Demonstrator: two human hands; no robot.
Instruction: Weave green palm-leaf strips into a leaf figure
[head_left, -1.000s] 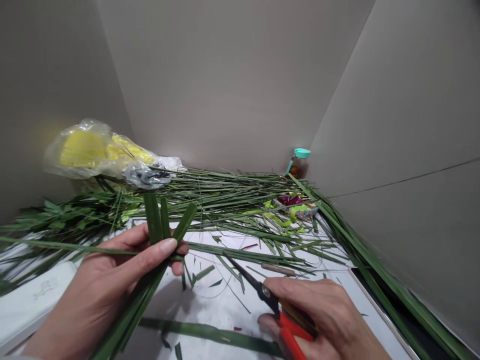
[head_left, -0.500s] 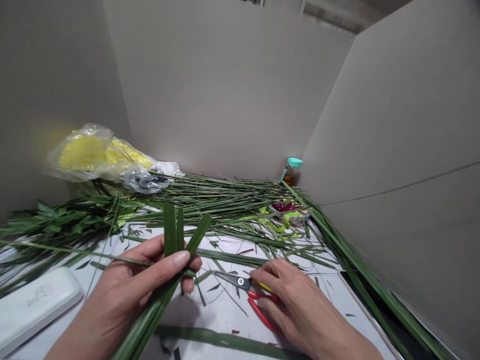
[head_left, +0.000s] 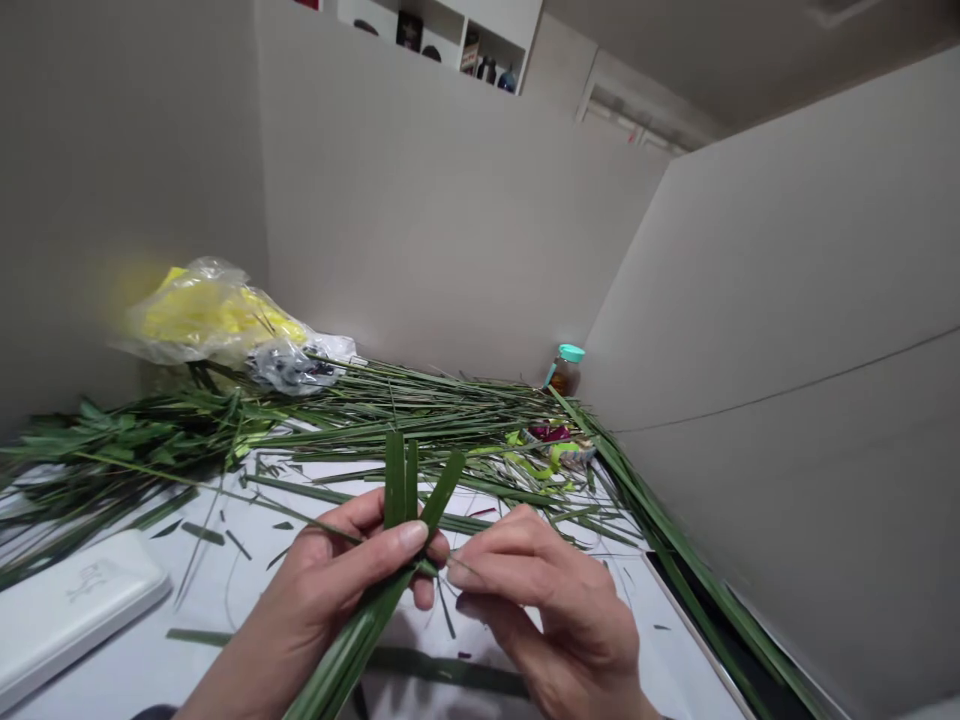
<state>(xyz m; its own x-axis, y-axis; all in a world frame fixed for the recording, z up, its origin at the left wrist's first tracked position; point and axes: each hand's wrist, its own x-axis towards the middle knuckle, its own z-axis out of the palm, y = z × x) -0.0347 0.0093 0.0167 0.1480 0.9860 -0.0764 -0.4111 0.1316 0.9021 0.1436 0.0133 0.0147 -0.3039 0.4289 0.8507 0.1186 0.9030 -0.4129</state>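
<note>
My left hand (head_left: 330, 585) grips a bundle of long green leaf strips (head_left: 352, 640), with several flat ends standing up above the fingers (head_left: 395, 480). My right hand (head_left: 544, 610) is right next to it, its thumb and forefinger pinched on a thin green leaf strand (head_left: 431, 568) that runs from the bundle. No scissors show in this view; the right hand may hide them.
Behind the hands lies a wide pile of long green leaves (head_left: 420, 410) on a white table (head_left: 202, 590). A white plastic case (head_left: 75, 600) sits at the left. Farther back are a yellow item in clear plastic (head_left: 210, 320), a teal-lidded jar (head_left: 566, 370) and grey walls (head_left: 412, 220).
My right hand has left the red-handled scissors and moved left to the bundle. The left hand has shifted right. The view has tilted up, bringing a shelf into sight.
</note>
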